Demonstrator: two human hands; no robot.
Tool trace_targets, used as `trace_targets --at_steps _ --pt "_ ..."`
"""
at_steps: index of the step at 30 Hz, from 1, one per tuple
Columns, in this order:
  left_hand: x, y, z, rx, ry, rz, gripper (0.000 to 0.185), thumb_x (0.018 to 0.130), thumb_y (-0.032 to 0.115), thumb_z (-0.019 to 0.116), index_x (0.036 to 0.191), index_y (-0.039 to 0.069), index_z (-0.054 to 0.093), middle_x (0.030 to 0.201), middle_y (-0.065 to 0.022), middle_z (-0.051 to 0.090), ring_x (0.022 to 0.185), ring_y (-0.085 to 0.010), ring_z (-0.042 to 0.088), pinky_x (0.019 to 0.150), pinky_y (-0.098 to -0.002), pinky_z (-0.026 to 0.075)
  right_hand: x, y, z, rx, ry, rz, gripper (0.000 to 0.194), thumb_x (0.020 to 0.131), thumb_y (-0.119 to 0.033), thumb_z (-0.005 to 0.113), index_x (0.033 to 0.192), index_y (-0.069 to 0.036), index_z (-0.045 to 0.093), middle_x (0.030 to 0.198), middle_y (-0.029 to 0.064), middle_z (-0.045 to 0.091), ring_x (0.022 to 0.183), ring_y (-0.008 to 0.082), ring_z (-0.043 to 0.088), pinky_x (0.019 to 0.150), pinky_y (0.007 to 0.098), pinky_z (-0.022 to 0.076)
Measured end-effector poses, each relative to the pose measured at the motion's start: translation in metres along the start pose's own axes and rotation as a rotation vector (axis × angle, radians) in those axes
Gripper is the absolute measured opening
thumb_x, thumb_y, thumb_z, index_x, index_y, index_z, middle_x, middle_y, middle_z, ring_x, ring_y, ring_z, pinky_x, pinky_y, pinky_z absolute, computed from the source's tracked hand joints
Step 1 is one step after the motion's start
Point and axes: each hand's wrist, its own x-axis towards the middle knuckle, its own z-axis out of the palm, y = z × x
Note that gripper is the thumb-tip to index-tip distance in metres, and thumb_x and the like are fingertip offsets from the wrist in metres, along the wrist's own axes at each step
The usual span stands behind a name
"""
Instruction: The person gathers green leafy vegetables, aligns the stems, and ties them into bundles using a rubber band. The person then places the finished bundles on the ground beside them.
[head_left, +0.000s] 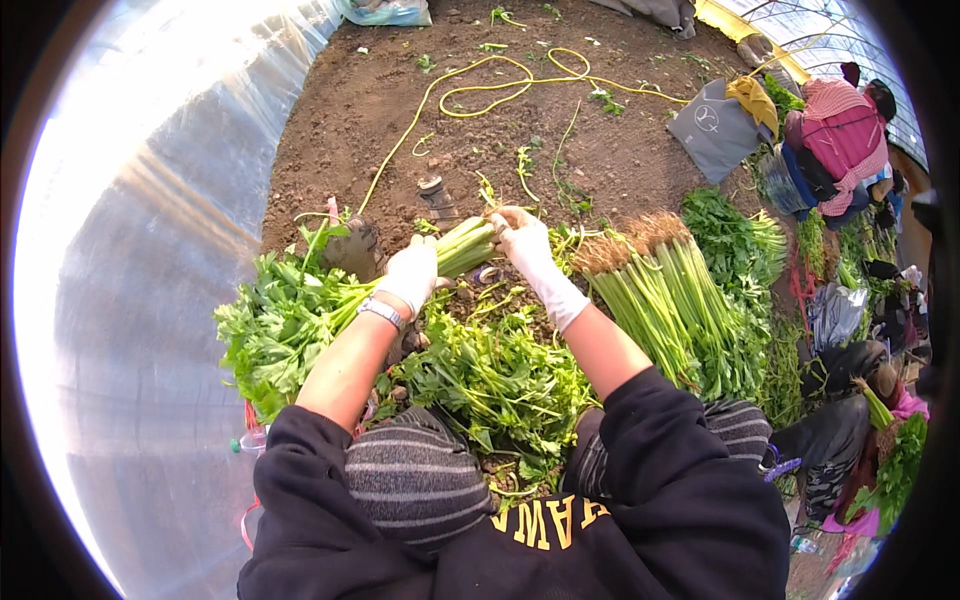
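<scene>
A bunch of celery (469, 246) lies across in front of me, its leafy tops spreading to the left. My left hand (411, 274), in a white glove with a metal-band watch at the wrist, is closed around the stalks. At the root end, my right hand (519, 234), also gloved in white, pinches with thumb and fingers; what exactly lies between them is too small to tell. Loose celery leaves and thin stems (502, 375) are heaped between my knees. To the right lies a row of celery bunches (660, 300) with their brown roots pointing away from me.
A yellow hose (450, 73) loops over the bare soil (360, 112) ahead. Clear plastic sheeting (172, 247) walls the left side. At the right are a grey bag (716, 131), a bending person in pink (840, 142), a seated person's leg (829, 442) and more celery (724, 232).
</scene>
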Motion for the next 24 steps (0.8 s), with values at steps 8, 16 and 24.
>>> trace_targets --at_steps 8,16,24 --pt "-0.004 0.027 -0.003 0.28 -0.063 -0.087 0.074 0.063 0.041 0.083 0.118 0.003 0.053 0.114 -0.0109 0.052 0.107 -0.0289 0.053 0.09 -0.0431 0.049 0.023 0.011 0.012 -0.628 -0.091 -0.713 0.037 0.098 -0.041 0.043 0.12 -0.017 0.062 0.131 0.0066 0.056 0.128 0.0255 0.043 0.11 0.0482 0.0233" --pt "0.019 0.001 -0.006 -0.13 -0.208 -0.124 0.067 0.059 0.045 0.078 0.114 0.012 0.058 0.101 -0.0137 0.066 0.095 -0.0301 0.064 0.087 -0.0397 0.049 0.029 0.002 0.021 -0.735 -0.059 -0.624 0.038 0.097 -0.036 0.045 0.084 -0.008 0.067 0.082 0.0115 0.066 0.084 0.0332 0.06 0.077 0.0421 0.0457" --pt "0.021 -0.008 0.006 -0.088 -0.152 -0.084 0.064 0.062 0.045 0.075 0.113 0.01 0.057 0.094 -0.0165 0.068 0.089 -0.0332 0.066 0.081 -0.041 0.052 0.019 0.037 0.015 0.339 -0.193 -0.268 0.051 0.098 -0.043 0.047 0.128 -0.003 0.055 0.131 0.0112 0.056 0.123 0.0209 0.049 0.107 0.0312 0.0336"
